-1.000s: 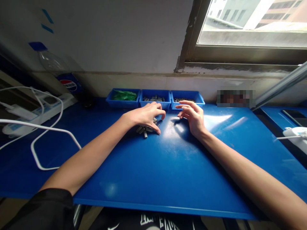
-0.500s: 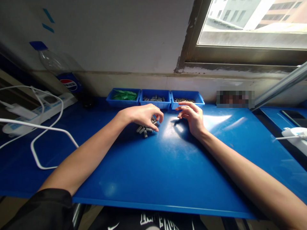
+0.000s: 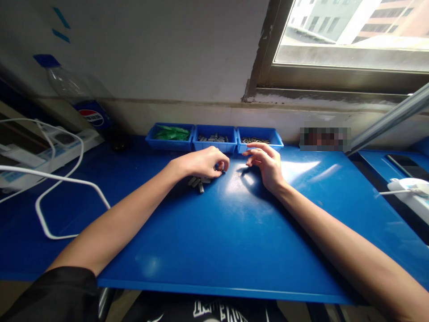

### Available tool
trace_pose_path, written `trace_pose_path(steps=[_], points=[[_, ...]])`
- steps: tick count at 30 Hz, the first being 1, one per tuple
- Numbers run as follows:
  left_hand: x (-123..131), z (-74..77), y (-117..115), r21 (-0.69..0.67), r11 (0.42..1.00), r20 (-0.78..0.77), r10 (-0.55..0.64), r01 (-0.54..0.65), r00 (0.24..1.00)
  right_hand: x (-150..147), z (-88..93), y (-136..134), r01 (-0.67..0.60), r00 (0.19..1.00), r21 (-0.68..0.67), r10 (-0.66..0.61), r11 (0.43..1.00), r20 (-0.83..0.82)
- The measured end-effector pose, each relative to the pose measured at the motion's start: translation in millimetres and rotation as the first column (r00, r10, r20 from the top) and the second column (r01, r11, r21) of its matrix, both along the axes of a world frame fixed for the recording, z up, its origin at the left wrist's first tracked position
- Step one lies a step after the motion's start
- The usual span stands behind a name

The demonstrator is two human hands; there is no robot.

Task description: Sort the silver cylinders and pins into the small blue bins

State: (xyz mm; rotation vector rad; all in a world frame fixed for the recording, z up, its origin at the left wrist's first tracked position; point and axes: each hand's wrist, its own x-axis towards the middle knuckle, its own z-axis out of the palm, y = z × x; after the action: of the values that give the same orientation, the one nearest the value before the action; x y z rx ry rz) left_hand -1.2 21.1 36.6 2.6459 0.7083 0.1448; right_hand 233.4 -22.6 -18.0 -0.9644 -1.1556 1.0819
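My left hand [image 3: 209, 163] is over a small pile of grey metal cylinders [image 3: 200, 182] on the blue table [image 3: 201, 241]. Its thumb and fingers are curled together around something small and dark at the fingertips, too hidden to name. To the right, my right hand [image 3: 266, 164] hovers with its fingers apart and nothing between them, just in front of a blue bin with thin brass-coloured pieces [image 3: 256, 140]. The middle blue bin holds more grey cylinders [image 3: 214, 138], and the left one holds green pieces [image 3: 172, 133].
A cola bottle [image 3: 92, 115] stands at the back left, beside a power strip [image 3: 43, 161] and looping white cables [image 3: 75, 182]. At the right lie a phone [image 3: 407, 165] and a white device [image 3: 410, 192]. Behind the bins is the wall.
My left hand's thumb and fingers have closed together over the pile, covering more of the cylinders. My right hand has barely moved. The view has shifted slightly.
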Motion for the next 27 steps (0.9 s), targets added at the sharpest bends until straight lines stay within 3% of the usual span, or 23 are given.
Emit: trace_pose_path(steps=[6,11,15,19,23,27], points=[[9.9,-6.3,-10.6,0.095,0.988,-0.01,0.125,-0.124,0.992,-0.1,0.5,-0.2,-0.005,1.0,-0.001,0.005,1.0,0.011],[12.3,-5.0,-9.8,0.149,0.986,0.049,0.071,-0.077,0.996,0.1,-0.2,0.2,-0.001,1.0,0.003,0.001,1.0,0.022],[12.2,1.4,-8.0,0.025,0.989,0.289,0.13,-0.143,0.948,0.0,-0.8,0.1,-0.004,0.999,0.008,0.004,1.0,0.039],[14.7,6.9,-11.2,-0.135,0.956,0.487,0.293,-0.261,0.823,-1.3,0.3,-1.8,-0.043,0.993,0.02,0.04,0.999,0.115],[16.7,5.8,-12.4,-0.272,0.918,0.541,0.395,-0.289,0.742,-2.7,3.7,-4.9,-0.134,0.977,0.033,0.127,0.99,0.17],[17.1,1.5,-10.5,-0.277,0.91,0.528,0.412,-0.308,0.743,-1.0,4.5,-5.0,-0.163,0.978,0.016,0.159,0.987,0.132]])
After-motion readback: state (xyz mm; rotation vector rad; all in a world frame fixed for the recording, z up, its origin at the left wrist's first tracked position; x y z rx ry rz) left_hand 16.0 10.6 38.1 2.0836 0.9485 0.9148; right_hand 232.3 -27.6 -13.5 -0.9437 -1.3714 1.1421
